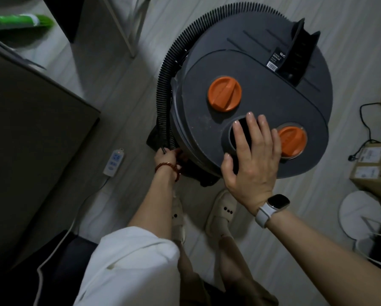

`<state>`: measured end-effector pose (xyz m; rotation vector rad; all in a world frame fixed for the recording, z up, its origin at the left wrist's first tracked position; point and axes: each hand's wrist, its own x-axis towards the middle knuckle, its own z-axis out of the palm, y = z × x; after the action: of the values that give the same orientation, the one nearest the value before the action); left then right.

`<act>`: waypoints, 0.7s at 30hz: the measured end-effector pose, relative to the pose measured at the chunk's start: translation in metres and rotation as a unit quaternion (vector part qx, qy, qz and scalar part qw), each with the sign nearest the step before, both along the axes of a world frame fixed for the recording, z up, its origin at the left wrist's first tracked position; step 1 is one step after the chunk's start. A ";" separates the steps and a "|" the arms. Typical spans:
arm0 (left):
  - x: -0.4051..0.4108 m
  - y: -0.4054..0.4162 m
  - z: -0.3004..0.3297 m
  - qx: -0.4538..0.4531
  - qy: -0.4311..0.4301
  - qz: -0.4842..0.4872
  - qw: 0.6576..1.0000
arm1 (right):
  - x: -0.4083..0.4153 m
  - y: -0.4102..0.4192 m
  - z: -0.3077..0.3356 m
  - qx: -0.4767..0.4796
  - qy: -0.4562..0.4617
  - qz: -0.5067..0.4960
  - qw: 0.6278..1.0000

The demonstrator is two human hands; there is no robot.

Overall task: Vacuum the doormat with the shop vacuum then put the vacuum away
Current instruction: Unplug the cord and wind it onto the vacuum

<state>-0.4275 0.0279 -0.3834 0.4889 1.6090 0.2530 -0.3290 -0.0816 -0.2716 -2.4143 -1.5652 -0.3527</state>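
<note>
White sleeve (127,257) on the near left arm; reddish bead bracelet (167,167) at the left wrist; white-strapped watch (273,206) on the right; cream slippers (221,214); tan trousers (235,281).

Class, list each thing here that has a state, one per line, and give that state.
shop vacuum: upright on the floor
hose: curved round the vacuum's side
right hand: flat on the lid, fingers straight
left hand: gripping the hose's low end
power strip: red light lit

shop vacuum (249,93) centre, power strip (114,159) left, boxes (375,171) right
</note>
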 end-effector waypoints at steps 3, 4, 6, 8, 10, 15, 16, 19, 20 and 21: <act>-0.021 -0.008 0.006 -0.034 -0.161 0.074 0.984 | 0.000 0.000 0.001 0.001 0.001 0.000 1.000; -0.026 -0.011 0.005 -0.023 -0.162 0.056 0.985 | 0.000 0.000 0.001 0.000 0.001 -0.001 1.000; -0.032 -0.015 0.003 0.002 -0.140 0.002 0.990 | 0.000 0.000 0.001 -0.002 0.001 0.000 1.000; -0.035 -0.014 0.000 0.042 -0.122 -0.095 0.987 | 0.000 0.000 0.001 -0.002 0.000 -0.001 1.000; -0.041 -0.006 -0.004 0.151 -0.044 -0.314 0.936 | -0.001 0.000 0.001 -0.004 -0.002 -0.003 1.000; -0.056 0.018 -0.010 0.321 0.154 -0.654 0.667 | -0.002 0.000 0.001 -0.012 -0.002 -0.005 1.000; -0.057 0.022 -0.013 0.322 0.173 -0.666 0.650 | -0.002 0.000 0.001 -0.013 -0.002 -0.007 1.000; -0.057 0.022 -0.015 0.291 0.146 -0.609 0.724 | -0.003 0.001 0.001 -0.010 -0.001 -0.007 1.000; -0.055 0.017 -0.015 0.266 0.125 -0.544 0.786 | -0.003 0.000 0.001 -0.010 -0.003 -0.008 1.000; -0.052 0.012 -0.013 0.240 0.103 -0.465 0.846 | -0.004 0.000 0.001 -0.008 -0.005 -0.008 1.000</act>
<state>-0.4793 0.0394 -0.3965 1.6632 1.3191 -0.1569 -0.3325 -0.0811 -0.2703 -2.4418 -1.5605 -0.3555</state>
